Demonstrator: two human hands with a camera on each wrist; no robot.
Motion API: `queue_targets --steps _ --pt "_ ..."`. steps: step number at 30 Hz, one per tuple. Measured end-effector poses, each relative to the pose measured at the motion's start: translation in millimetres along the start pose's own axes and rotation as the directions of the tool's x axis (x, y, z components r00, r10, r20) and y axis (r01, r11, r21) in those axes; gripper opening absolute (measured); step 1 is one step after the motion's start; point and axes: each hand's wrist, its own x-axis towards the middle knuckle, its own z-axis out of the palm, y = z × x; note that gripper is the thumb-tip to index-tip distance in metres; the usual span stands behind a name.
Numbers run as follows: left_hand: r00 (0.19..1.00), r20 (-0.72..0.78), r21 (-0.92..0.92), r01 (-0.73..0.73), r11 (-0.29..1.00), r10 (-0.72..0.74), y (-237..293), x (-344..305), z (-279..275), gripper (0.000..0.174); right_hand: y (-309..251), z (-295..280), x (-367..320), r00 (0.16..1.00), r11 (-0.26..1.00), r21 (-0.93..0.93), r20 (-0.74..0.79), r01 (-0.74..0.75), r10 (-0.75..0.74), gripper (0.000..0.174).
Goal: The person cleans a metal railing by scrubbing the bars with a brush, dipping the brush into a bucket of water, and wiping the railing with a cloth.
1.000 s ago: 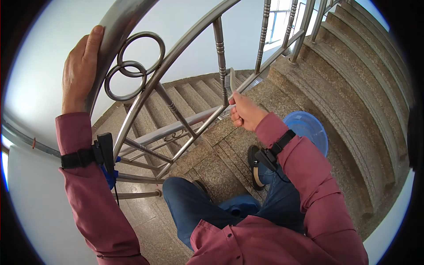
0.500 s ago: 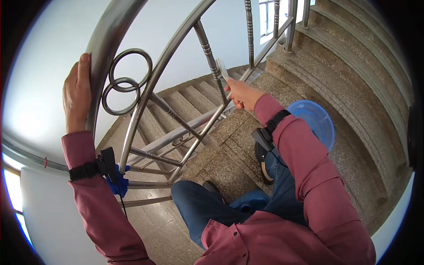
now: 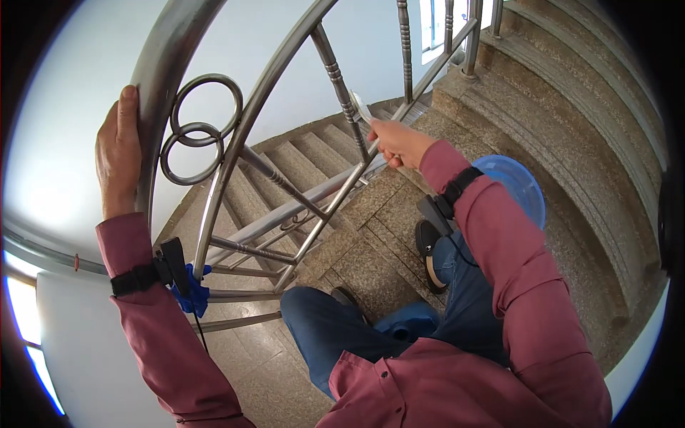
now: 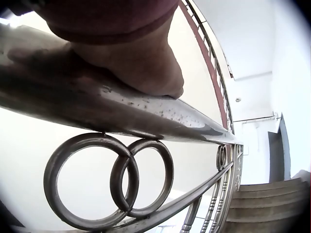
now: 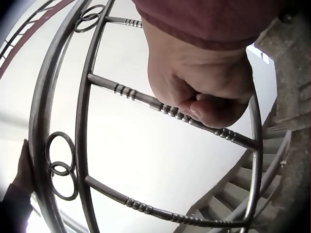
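Observation:
My left hand (image 3: 118, 160) grips the thick metal handrail (image 3: 168, 60), its thumb lying along the near side and the other fingers mostly hidden behind the rail. In the left wrist view the heel of that hand rests over the tube. My right hand (image 3: 399, 143) holds a pale brush (image 3: 362, 107) by its handle, fingers curled in. The brush head leans against a ridged baluster (image 3: 334, 73), bristles toward the metal. From the right wrist, the curled fingers (image 5: 214, 112) overlap that baluster and the brush is hidden.
A translucent blue basin (image 3: 534, 200) stands by the right forearm, near the curved stone steps (image 3: 564, 135). A blue container (image 3: 421, 315) sits between the legs. Something blue, like a cloth (image 3: 191, 296), hangs at the lower railing. Interlocked metal rings (image 3: 171, 153) fill the upper rail.
The head view has shifted. My right hand has brought the brush, which stood more upright beside the baluster, to lean against it. The left hand keeps its place on the handrail.

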Motion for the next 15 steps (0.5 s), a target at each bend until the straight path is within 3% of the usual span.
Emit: queue_targets --steps 7,9,11,15 --pt "0.999 0.033 -0.021 0.037 0.999 -0.037 3.2 -0.6 -2.4 0.073 -1.5 2.1 -6.8 1.000 1.000 -0.027 0.021 0.002 -0.002 0.040" --pt "1.000 0.001 -0.030 0.014 0.999 -0.014 -2.8 1.9 0.9 0.071 3.3 0.8 -18.9 1.000 0.999 -0.033 0.024 -0.019 0.020 0.041" --pt "0.989 -0.057 -0.088 -0.138 0.987 0.133 -14.0 5.7 5.5 0.071 9.2 -2.8 -31.4 0.999 0.998 -0.062 0.038 -0.031 0.034 0.041" --pt "0.994 -0.033 -0.082 -0.107 0.991 0.105 -21.7 8.7 3.1 0.069 -3.7 -3.3 -42.7 0.997 0.988 -0.134 0.027 -0.071 0.075 0.040"
